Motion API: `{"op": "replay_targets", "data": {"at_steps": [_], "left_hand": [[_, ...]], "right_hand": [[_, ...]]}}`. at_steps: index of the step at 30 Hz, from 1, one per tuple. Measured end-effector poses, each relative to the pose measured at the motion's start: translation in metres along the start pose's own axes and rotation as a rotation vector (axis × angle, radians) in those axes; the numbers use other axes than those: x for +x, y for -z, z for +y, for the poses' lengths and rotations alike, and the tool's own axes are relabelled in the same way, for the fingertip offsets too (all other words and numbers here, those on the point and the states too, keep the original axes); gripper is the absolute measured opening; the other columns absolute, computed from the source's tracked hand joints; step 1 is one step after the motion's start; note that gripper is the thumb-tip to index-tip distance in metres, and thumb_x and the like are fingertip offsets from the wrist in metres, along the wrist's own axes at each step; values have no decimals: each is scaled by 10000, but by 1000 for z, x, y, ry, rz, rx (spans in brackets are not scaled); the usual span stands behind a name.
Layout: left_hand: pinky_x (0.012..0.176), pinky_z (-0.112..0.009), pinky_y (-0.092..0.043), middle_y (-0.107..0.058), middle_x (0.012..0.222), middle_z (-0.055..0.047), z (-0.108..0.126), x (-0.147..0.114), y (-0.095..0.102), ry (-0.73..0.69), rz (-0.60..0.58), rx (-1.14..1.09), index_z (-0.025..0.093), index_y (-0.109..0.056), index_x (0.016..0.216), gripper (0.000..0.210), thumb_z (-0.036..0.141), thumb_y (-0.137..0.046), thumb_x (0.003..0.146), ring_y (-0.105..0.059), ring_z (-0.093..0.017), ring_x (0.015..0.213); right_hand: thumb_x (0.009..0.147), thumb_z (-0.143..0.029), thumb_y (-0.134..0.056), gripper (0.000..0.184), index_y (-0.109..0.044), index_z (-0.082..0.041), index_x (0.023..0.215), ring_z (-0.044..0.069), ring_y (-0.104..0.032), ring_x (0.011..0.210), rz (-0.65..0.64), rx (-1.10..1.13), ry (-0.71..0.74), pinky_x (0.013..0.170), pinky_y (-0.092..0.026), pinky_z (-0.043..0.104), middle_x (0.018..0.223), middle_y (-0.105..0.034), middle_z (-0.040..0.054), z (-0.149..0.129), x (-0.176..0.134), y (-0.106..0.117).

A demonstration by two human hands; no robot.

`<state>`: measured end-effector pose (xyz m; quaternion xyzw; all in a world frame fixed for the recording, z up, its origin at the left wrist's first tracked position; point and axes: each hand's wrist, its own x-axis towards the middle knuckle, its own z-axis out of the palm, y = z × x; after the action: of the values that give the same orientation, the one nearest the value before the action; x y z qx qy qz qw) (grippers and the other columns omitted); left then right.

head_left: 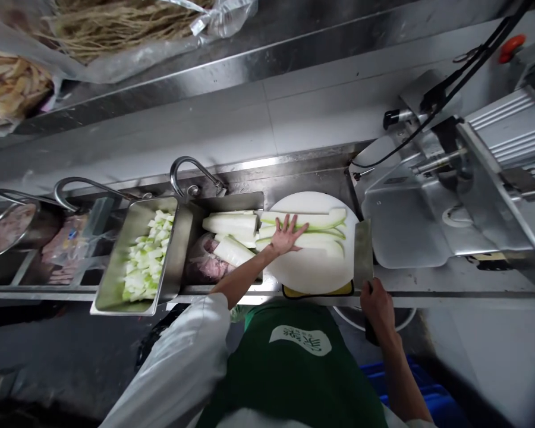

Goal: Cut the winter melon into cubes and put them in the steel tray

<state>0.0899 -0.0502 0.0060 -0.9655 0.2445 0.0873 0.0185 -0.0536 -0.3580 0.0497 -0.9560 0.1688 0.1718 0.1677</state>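
Note:
Long pale-green strips of a peeled gourd-like vegetable (321, 221) lie side by side across a round white cutting board (312, 270). My left hand (286, 236) rests on them with its fingers spread. In my right hand (377, 306) is the handle of a cleaver (362, 252). Its broad blade stands at the board's right edge, apart from the strips. Left of the board, larger peeled pieces (230, 224) sit in the sink (196, 208), above bagged pink meat (207, 261).
A deep metal pan (98, 300) of cut pale-green chunks (147, 261) bridges the sinks at left. Curved faucets (191, 159) rise behind. A metal slicing machine (410, 220) stands close on the right. Overhead, a steel shelf (232, 65) carries bagged dry goods.

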Motion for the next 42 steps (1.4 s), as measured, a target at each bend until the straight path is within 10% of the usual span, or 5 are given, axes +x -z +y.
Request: {"op": "replay_targets", "data": {"at_steps": [6, 11, 21, 30, 42], "left_hand": [[1156, -763, -100, -134, 1687, -206, -7, 10, 6, -109, 37, -2, 220, -356, 1580, 839, 511, -703, 873, -89, -490, 1537], [1137, -557, -325, -491, 1479, -194, 9, -28, -7, -121, 33, -37, 230, -440, 1533, 644, 431, -614, 947, -467, -363, 1327], [1008, -471, -471, -559, 1311, -149, -28, -150, -29, 298, 7, -310, 246, -570, 1406, 546, 440, -664, 905, -535, -338, 1200], [637, -290, -563, -642, 700, 13, -23, -184, -68, 769, 294, -1513, 128, -642, 1221, 777, 652, -793, 668, -629, -151, 607], [650, -302, -577, -741, 899, -53, 12, -252, -74, 902, 450, -1608, 129, -699, 1163, 752, 643, -839, 633, -639, -135, 637]], "right_hand": [[1042, -284, -404, 272, -636, -144, 1063, 192, -557, 663, 20, 57, -13, 618, -252, 291, 780, -665, 91, 15, -21, -4], [1040, -271, -408, 244, -618, -149, 1061, 180, -563, 640, -3, 94, 6, 588, -242, 274, 745, -655, 66, 27, -47, -12], [1057, -280, -395, 225, -584, -160, 1029, 167, -585, 587, -133, -73, 62, 561, -175, 267, 742, -690, 75, 36, -104, -16], [1073, -272, -357, 202, -528, -167, 1096, 196, -676, 651, -151, -181, 201, 563, -225, 270, 714, -682, 56, 15, -96, -16], [1071, -232, -326, 218, -514, -176, 975, 187, -670, 655, -230, -238, 332, 567, -228, 278, 724, -675, 61, -6, -84, -27]]}}
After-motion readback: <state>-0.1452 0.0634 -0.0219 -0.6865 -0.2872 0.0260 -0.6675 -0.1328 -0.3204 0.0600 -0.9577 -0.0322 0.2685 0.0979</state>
